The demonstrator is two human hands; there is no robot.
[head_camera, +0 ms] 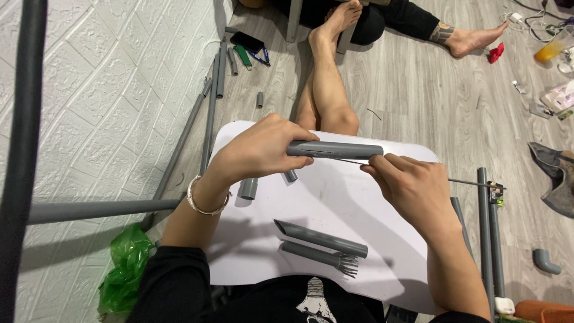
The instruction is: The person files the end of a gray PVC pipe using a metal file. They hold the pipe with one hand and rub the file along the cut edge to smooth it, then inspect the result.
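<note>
Hands meet over a white board point(335, 203) lying across the person's lap. The left hand point(263, 149) is clamped around the left end of a grey pipe point(344, 149), fingers wrapped over the top and thumb beneath, holding it level and raised off the board. The pipe sticks out to the right from that fist, so most of its length shows. The right hand point(412, 188) is pinched together on a thin rod point(472, 183), which runs from under the pipe's lower edge out to the right past the board; the fingertips sit just below the pipe's right end, touching or nearly touching it.

On the board under the left hand stand two short pipe stubs point(248, 188). Nearer, below both hands, lie a pipe with a slanted cut end point(323, 236) and, just beside it, a pipe with a fringed end point(323, 256).

Right of the board, long pipes point(485, 239) lie on the grey floor, with a pipe elbow point(545, 261) further right. Left of the board, more long pipes point(206, 125) run along the white wall, and a green bag point(125, 269) sits near the left arm. Far across the floor, another person's bare legs point(329, 84) stretch toward the board.
</note>
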